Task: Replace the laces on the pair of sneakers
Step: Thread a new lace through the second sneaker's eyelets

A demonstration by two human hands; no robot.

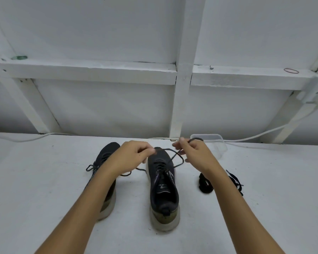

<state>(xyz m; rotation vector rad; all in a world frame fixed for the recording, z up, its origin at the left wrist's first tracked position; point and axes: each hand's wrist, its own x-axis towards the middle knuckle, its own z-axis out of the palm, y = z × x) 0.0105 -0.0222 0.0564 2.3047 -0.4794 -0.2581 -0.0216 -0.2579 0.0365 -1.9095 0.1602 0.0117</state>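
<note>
Two hands are working one lace [174,156]: we are pinching an end in our left hand [134,154] and our right hand [195,153], keeping it taut above the middle sneaker [163,184]; its mate [106,180] is waiting alongside.

Both forearms are reaching forward, bare. The left hand [131,156] is pinching with curled fingers. The right hand [195,154] is pinching likewise, slightly higher.

Two sneakers sit on the bench [44,180]: one sneaker [163,189] at centre frame, the other sneaker [106,156] just left of it, under my left forearm. Spare laces [206,184] lie lower right of centre. A container [217,142] sits behind, by the wall.
</note>
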